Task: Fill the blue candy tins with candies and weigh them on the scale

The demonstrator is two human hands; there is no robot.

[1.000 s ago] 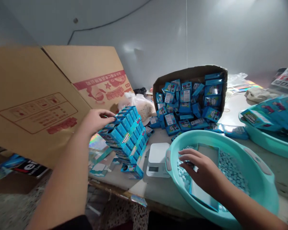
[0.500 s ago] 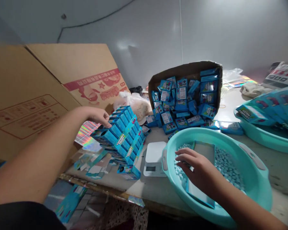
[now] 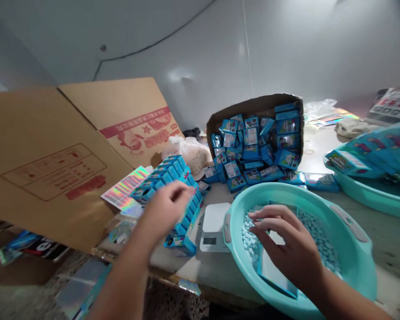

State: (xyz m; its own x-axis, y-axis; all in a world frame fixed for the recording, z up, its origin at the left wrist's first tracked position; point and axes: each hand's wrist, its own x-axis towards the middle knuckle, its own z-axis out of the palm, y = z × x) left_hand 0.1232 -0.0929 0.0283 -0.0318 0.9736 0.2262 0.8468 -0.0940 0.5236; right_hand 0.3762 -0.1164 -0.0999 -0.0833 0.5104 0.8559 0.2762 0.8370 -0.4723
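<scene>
My left hand (image 3: 171, 203), smeared by motion, passes in front of the stacked blue display trays of small candy boxes (image 3: 165, 178). Whether it holds anything is unclear. Over the turquoise basin (image 3: 351, 258) is my right hand (image 3: 288, 244), fingers curled and thumb close to the fingertips; anything between them is too small to make out. Pale blue candies (image 3: 320, 240) fill the basin's bottom, with a blue-edged open carton tray (image 3: 270, 266) lying among them, partly covered by my right hand. Between my hands sits a white kitchen scale (image 3: 216, 218), beside a single blue candy box (image 3: 180, 245).
A cardboard carton (image 3: 253, 104) full of blue candy boxes lies tipped at the back. Another turquoise basin (image 3: 370, 195) holding flat blue cartons stands right. A large cardboard box (image 3: 36, 133) and shiny sticker sheets (image 3: 123, 189) are left. A plastic bag (image 3: 193, 153) lies behind the trays.
My left hand has left the top of the stacked trays and moved right and down in front of them. My right hand stays over the basin, shifted slightly. The view has tilted a little.
</scene>
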